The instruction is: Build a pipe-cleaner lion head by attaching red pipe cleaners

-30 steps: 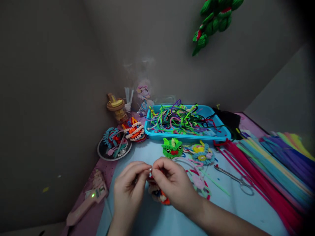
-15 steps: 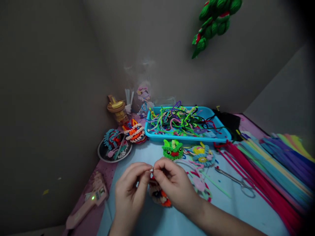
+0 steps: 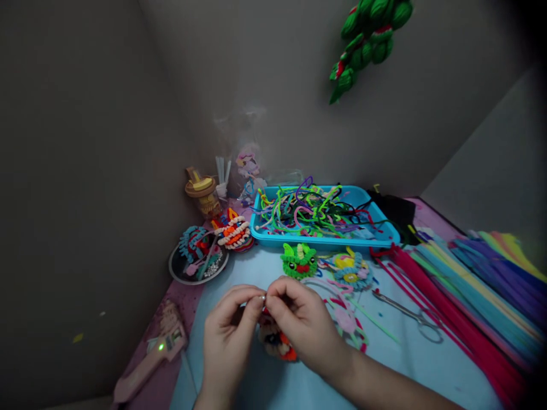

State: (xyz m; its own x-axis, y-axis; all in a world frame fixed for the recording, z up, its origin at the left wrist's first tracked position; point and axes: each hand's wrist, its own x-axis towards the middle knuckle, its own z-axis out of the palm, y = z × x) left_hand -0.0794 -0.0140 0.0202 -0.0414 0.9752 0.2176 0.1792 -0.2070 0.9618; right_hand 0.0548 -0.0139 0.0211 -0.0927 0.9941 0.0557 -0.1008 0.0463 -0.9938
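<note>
My left hand (image 3: pixel 233 330) and my right hand (image 3: pixel 301 322) meet over the front of the mat, thumbs and forefingers pinched together at the tips. Between them shows a small silvery bead-like piece (image 3: pixel 263 298); its exact kind is too small to make out. Below and behind my fingers lies an orange, cream and red pipe-cleaner figure (image 3: pixel 276 341), partly hidden by my right hand. A green pipe-cleaner head (image 3: pixel 299 262) with black eyes sits just beyond. To its right is a blue and yellow pipe-cleaner piece (image 3: pixel 352 270).
A blue tray (image 3: pixel 325 244) holds tangled pipe-cleaner scraps. Scissors (image 3: pixel 408 313) and bundles of pipe cleaners (image 3: pixel 465 296) lie at right. At left are a metal bowl (image 3: pixel 174 267) with small silvery pieces, a glue gun (image 3: pixel 149 361) with a lit green light, and a brown cup (image 3: pixel 203 193).
My hands stay pinched together at nearly the same spot, the left wrist shifted slightly right. The silvery piece is a little more covered by my fingers. The view has shifted slightly.
</note>
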